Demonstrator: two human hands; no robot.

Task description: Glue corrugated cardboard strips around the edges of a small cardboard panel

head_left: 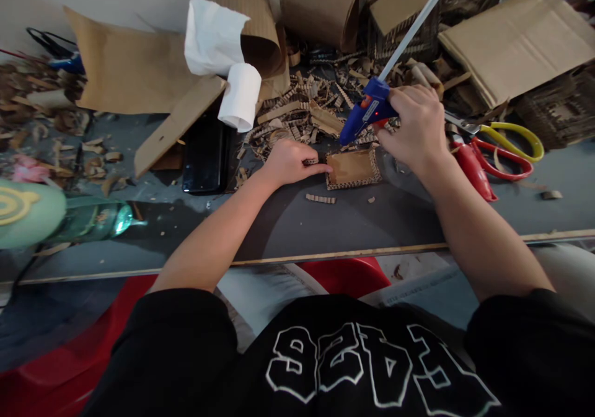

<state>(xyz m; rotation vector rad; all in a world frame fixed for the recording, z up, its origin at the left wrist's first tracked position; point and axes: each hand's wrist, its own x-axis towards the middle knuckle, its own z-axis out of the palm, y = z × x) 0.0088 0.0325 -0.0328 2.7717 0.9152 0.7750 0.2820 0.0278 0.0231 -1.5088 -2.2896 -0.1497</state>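
Observation:
My right hand [416, 126] is wrapped round a blue hot glue gun [367, 112], a small red light showing on its side. A long whitish glue stick [418, 23] rises from the gun's back, and the nozzle points down to the left. Below the nozzle lies a small shallow cardboard tray [352, 166] with low corrugated walls. My left hand [292, 164] is closed in a pinch at the tray's left side, its thumb tip touching the wall. A short corrugated cardboard strip appears between its fingers, partly hidden. Another strip [320, 199] lies in front of the tray.
Cardboard scraps [297, 110] are heaped behind the tray. Scissors [506, 147] with red and yellow handles lie at right. Further left are a black phone [204, 160], a white paper roll [239, 98] and a green bottle [97, 219]. The table's edge [344, 254] runs in front.

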